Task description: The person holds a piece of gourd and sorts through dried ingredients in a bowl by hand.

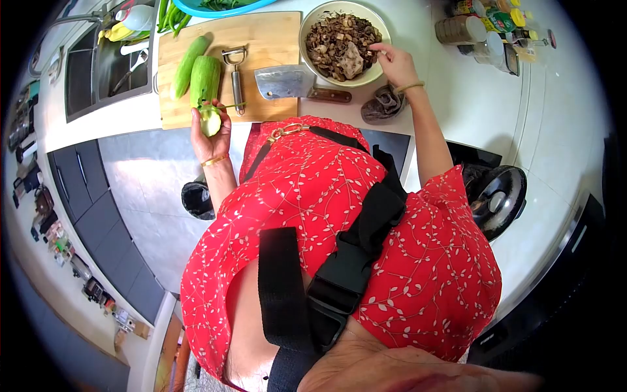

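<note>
My left hand [210, 134] is closed around a pale green cut piece of vegetable [209, 121] with a thin stem, at the front edge of the wooden cutting board [261, 32]. Just beyond it lie a thick cut green gourd [205, 80] and a slimmer green one [189, 66]. A peeler [236, 80] and a cleaver [285, 81] lie to their right. My right hand [396, 65] has its fingers pinched at the right rim of a bowl [308, 67] of chopped dark food [333, 42]; whatever they grip is too small to name.
A dark crumpled bag [383, 104] sits right of the cleaver handle. Jars and bottles [460, 30] stand at the back right. The sink [124, 72] is on the left. A blue basin [222, 11] and green peppers [173, 18] are behind the board.
</note>
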Available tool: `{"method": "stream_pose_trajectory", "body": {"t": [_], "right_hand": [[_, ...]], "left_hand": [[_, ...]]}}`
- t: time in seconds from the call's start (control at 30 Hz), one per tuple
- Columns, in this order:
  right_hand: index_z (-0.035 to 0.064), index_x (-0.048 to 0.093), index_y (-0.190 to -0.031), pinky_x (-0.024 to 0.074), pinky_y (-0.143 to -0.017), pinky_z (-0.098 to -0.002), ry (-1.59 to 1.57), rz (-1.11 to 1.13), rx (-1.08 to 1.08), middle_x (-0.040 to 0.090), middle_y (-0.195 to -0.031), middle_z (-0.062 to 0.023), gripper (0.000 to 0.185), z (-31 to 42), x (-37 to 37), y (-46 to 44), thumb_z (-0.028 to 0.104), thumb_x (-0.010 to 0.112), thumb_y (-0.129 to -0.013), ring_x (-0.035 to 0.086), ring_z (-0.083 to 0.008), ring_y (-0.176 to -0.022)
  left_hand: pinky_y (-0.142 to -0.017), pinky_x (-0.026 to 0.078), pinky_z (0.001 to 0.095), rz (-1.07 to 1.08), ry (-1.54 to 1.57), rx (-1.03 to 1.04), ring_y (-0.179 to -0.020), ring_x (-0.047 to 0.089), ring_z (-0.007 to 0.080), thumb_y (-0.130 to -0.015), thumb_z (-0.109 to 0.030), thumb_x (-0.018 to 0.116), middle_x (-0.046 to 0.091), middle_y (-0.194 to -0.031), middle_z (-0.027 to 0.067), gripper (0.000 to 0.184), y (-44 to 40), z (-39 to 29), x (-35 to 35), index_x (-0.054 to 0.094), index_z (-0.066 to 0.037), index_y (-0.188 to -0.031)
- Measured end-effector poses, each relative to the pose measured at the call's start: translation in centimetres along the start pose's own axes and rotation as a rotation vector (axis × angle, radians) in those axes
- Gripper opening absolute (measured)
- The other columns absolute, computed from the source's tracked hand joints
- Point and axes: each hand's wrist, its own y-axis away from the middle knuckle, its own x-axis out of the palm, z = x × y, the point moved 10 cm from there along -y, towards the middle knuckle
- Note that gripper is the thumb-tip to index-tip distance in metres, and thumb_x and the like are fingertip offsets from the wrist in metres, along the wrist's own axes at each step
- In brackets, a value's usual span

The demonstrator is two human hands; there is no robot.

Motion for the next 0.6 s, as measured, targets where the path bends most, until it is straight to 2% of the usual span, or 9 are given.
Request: {"method": "stream_pose_trajectory", "body": {"t": [0.23,0.33,0.43,0.53,0.6], "right_hand": [[0.0154,0.055,-0.109,0.0436,-0.079,-0.0395,0.189,-0.079,-0.002,0.059,-0.092,-0.0179,0.035,-1.8,0.7,-3.8,0.017,0.044,-0.076,0.056,-0.0325,-0.084],[0.0155,0.057,-0.106,0.0437,-0.079,-0.0389,0.088,-0.119,-0.02,0.059,-0.091,-0.0166,0.033,-1.2,-0.2,-3.9,0.018,0.045,-0.076,0.056,-0.0316,-0.084],[0.0157,0.06,-0.101,0.0442,-0.078,-0.0383,0.178,-0.054,-0.031,0.06,-0.092,-0.0153,0.029,-1.0,0.7,-4.2,0.019,0.045,-0.076,0.057,-0.0311,-0.084],[0.0157,0.062,-0.096,0.0454,-0.075,-0.037,0.229,-0.111,-0.071,0.061,-0.089,-0.0136,0.025,-1.0,1.4,-4.2,0.019,0.047,-0.076,0.058,-0.0294,-0.081],[0.0157,0.063,-0.094,0.0458,-0.073,-0.0364,0.092,-0.064,-0.04,0.061,-0.087,-0.0127,0.024,-1.6,1.9,-4.5,0.019,0.048,-0.076,0.058,-0.0281,-0.078]], "left_hand": [[-0.073,0.046,0.0319,0.011,0.001,0.003,-0.091,0.048,0.0273,-0.081,-0.025,0.057,0.051,-0.1,0.0176,0.035,0.2,0.0,0.3,0.05,0.004,-0.1],[-0.073,0.046,0.0317,0.001,0.004,0.015,-0.091,0.048,0.0273,-0.081,-0.025,0.057,0.051,-0.1,0.0177,0.035,0.2,-0.2,-0.1,0.05,0.004,-0.1],[-0.073,0.046,0.0318,-0.033,-0.004,0.028,-0.091,0.048,0.0274,-0.082,-0.025,0.056,0.051,-0.1,0.0179,0.035,0.4,-0.2,-0.2,0.05,0.004,-0.1],[-0.073,0.047,0.0321,-0.028,0.0,0.018,-0.091,0.048,0.0274,-0.082,-0.025,0.056,0.051,-0.1,0.0181,0.035,0.4,0.0,0.0,0.05,0.004,-0.1],[-0.073,0.047,0.0323,-0.008,0.004,0.013,-0.091,0.048,0.0273,-0.082,-0.025,0.056,0.051,-0.1,0.0181,0.035,0.3,0.0,0.2,0.05,0.004,-0.1]]}}
